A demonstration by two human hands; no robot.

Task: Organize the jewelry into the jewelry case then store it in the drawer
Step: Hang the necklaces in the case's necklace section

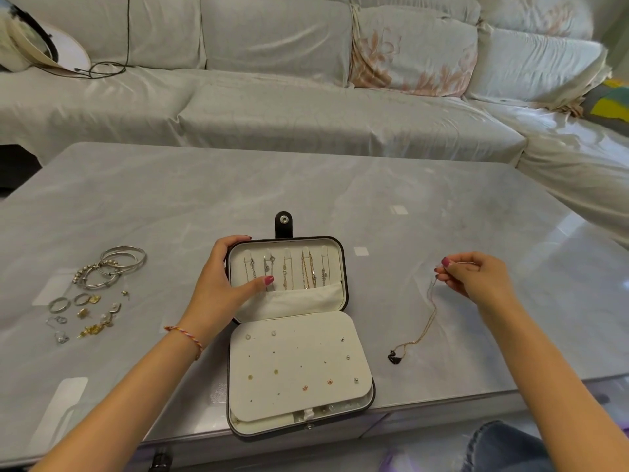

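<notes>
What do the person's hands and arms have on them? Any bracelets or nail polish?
Both arms are bare, no sleeves showing. The left hand has a thin braided string bracelet on its wrist, in pink, orange and pale strands. The nails on it and on the right hand are painted dark pinkish red. No rings or watch show.

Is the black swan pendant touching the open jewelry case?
Apart. The head view shows the black swan pendant lying on the table right of the jewelry case, with bare tabletop between them. The right hand pinches its chain.

Our left hand curled its fingers and thumb around an edge. Our right hand pinched, fingertips together, arm outstretched.
</notes>
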